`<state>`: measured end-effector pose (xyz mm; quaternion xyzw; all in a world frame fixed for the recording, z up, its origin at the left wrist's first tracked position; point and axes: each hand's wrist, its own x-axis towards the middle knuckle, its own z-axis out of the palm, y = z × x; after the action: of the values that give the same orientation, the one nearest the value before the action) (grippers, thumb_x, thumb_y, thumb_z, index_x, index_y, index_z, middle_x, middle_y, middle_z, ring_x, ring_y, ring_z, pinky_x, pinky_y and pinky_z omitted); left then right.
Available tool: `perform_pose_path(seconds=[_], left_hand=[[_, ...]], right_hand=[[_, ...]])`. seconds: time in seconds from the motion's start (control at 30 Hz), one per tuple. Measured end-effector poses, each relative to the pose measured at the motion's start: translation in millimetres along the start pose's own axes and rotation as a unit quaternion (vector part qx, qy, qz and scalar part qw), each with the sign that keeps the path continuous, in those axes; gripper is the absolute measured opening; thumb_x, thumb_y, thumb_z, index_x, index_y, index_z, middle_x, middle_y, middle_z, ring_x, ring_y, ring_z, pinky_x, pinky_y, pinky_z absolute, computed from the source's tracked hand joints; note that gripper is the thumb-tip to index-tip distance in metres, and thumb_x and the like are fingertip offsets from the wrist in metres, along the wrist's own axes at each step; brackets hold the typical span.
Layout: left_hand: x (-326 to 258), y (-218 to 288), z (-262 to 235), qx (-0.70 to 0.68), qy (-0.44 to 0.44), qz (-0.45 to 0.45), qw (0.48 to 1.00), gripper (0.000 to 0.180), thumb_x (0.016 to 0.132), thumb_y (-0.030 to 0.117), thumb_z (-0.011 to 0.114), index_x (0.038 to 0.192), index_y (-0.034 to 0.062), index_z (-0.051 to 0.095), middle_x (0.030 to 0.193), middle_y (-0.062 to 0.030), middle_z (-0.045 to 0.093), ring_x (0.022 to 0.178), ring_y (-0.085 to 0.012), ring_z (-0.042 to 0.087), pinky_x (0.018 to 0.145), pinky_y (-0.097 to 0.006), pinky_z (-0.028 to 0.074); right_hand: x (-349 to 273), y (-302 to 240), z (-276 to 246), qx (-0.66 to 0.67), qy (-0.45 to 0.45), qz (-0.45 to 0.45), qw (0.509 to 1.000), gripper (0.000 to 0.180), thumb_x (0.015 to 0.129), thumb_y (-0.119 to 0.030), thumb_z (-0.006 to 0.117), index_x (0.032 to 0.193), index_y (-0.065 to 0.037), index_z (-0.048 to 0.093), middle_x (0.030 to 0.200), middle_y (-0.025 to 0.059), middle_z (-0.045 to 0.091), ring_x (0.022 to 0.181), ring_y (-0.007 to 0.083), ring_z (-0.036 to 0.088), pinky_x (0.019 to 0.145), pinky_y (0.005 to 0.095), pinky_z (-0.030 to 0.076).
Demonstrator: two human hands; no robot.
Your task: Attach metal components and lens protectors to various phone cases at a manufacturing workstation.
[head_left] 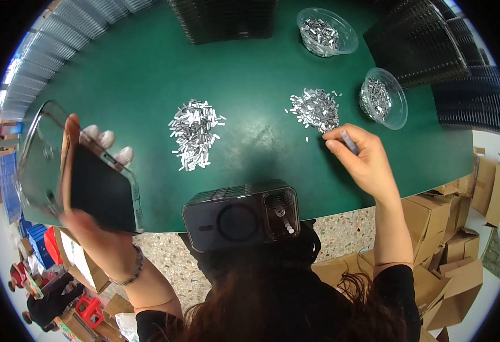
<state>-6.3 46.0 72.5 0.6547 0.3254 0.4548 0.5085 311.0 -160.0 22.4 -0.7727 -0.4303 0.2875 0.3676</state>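
Observation:
On the left, my left hand grips a dark phone case, with white-covered fingertips showing past its far edge. A clear phone case is held up beside it, also in that hand as far as I can see. My right hand is closed around a short pale stick, its thumb and forefinger pinched at the near edge of a pile of small silver pieces. Whether a piece sits in that pinch is too small to tell. A second pile of small silver-white pieces lies between my hands.
A stack of dark phone cases rests at the near edge of the green table. Two clear bowls of small pieces stand at far right. Black stacks rise behind them. Cardboard boxes crowd the floor at right.

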Motion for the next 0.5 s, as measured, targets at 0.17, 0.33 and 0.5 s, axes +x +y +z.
perform_pose_path(seconds=[0.17, 0.33, 0.5], left_hand=[[19.9, -35.6, -28.9, -0.395, -0.092, -0.203, 0.891, 0.095, 0.105, 0.07, 0.042, 0.163, -0.0042, 0.029, 0.155, -0.027, 0.049, 0.132, -0.0369, 0.061, 0.105, -0.058, 0.056], [39.1, -45.6, -19.5, -0.366, -0.104, -0.204, 0.902, 0.078, 0.111, 0.061, 0.035, 0.166, 0.0049, 0.029, 0.15, -0.026, 0.055, 0.127, -0.0361, 0.065, 0.101, -0.056, 0.059], [59.1, -48.0, 11.8, -0.151, -0.083, -0.116, 0.978, 0.067, 0.114, 0.055, 0.035, 0.15, 0.0008, 0.054, 0.128, -0.0172, 0.071, 0.106, -0.0189, 0.071, 0.09, -0.033, 0.061]], right_hand=[[1.7, -8.7, 31.7, -0.065, 0.04, 0.007, 0.997, 0.015, 0.096, -0.01, 0.069, 0.102, 0.004, 0.073, 0.093, 0.0166, 0.071, 0.082, 0.0298, 0.069, 0.075, 0.038, 0.053], [4.6, -19.8, 49.6, -0.127, 0.086, 0.021, 0.988, 0.014, 0.096, -0.011, 0.07, 0.096, 0.004, 0.072, 0.094, 0.0186, 0.071, 0.083, 0.0366, 0.07, 0.075, 0.0426, 0.053], [1.7, -20.6, 57.1, -0.216, 0.091, 0.015, 0.972, 0.013, 0.095, -0.011, 0.068, 0.099, 0.001, 0.069, 0.098, 0.016, 0.07, 0.083, 0.0395, 0.069, 0.074, 0.0477, 0.054]])
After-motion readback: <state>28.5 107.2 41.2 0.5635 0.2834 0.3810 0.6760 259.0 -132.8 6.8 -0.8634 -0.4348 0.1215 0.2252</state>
